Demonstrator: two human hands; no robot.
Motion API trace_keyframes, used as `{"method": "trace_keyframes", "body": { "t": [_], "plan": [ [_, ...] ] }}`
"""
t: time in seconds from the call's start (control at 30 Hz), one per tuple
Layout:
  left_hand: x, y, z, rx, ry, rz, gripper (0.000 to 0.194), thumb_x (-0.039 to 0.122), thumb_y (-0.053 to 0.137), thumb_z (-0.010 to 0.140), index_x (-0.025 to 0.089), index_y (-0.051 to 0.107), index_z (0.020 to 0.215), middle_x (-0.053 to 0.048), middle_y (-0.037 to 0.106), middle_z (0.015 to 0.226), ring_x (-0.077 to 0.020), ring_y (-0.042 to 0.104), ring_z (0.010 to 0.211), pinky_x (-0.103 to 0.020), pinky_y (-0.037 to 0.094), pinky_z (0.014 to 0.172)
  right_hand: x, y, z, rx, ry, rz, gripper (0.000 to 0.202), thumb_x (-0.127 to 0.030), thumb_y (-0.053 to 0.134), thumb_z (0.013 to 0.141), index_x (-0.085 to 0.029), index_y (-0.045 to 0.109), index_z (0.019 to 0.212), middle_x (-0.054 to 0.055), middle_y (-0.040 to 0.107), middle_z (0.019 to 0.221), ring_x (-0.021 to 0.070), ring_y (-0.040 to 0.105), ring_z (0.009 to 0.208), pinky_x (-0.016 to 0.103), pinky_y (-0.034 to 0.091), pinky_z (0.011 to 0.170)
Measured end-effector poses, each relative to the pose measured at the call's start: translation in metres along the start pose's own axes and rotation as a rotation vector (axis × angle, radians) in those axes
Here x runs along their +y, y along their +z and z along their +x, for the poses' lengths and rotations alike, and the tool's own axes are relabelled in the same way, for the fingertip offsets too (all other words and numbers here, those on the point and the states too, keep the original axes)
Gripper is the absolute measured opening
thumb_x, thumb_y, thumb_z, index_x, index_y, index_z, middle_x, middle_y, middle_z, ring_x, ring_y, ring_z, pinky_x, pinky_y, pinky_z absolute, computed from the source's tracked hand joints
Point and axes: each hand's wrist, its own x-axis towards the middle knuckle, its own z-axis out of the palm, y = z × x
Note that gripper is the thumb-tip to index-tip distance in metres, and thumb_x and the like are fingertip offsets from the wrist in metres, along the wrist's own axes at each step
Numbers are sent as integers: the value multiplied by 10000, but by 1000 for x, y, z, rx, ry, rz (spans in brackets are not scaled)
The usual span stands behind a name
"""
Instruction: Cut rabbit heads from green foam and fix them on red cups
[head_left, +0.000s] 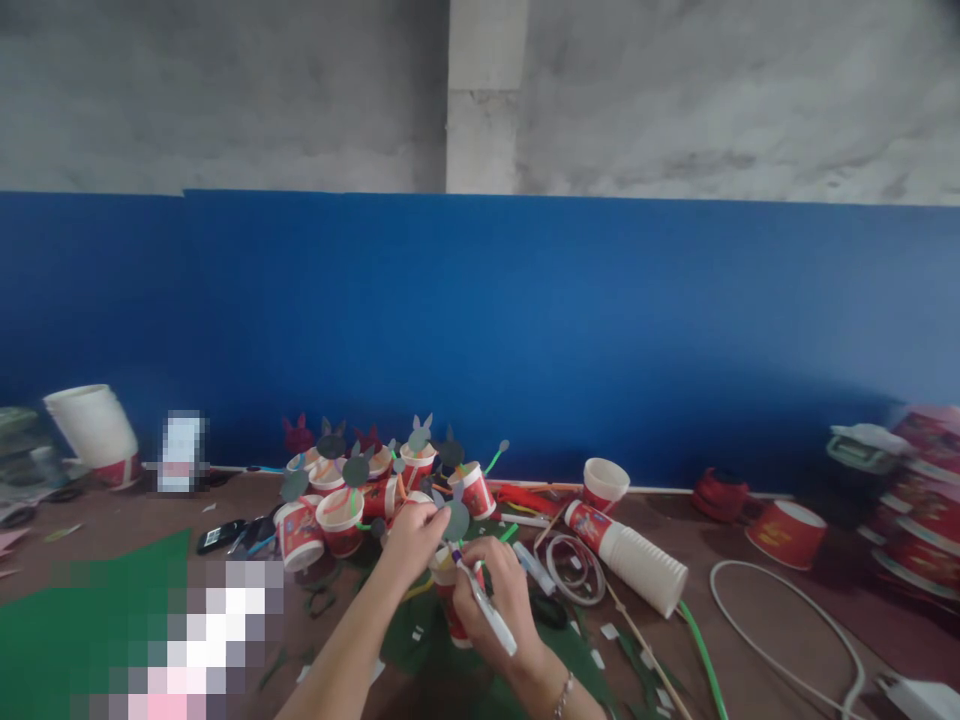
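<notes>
a blue panel [480, 320] stands behind the littered brown tabletop [757, 635]. the left hand [414, 535] has its fingers pinched on a grey-green, rabbit-eared cutout [456, 520] above a paper cup [455, 628]; the right hand [510, 585] grips a white pen [493, 622], tip near the cutout, though contact is hard to judge.

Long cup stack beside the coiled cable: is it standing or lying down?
Lying down: the stack rests lengthwise along the table, white rims toward right.
</notes>
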Motion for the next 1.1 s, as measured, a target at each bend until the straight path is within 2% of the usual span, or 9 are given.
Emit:
{"method": "trace_keyframes", "body": {
  "t": [0.27, 1.1],
  "plan": [
    [3, 0, -2, -9, 11, -15, 402, 475, 419, 725, 224, 214, 486, 64, 200, 498, -99, 255, 488, -247, 199, 478, 0, -1, -3, -13, 78, 20, 61, -155, 505, 733, -215, 500, 736, -8, 575, 675, 160, 555, 646, 263, 419, 621],
    [5, 2, -4, -29, 21, -5, 411, 505, 414, 721, 220, 247, 475, 64, 234, 484, -111, 280, 501, -252, 221, 493, 1, -1, -1, -41, 75, 7, 37, -170, 523, 728, -206, 526, 738, -9, 571, 665, 163, 548, 651, 254, 415, 610]
  ]
}}
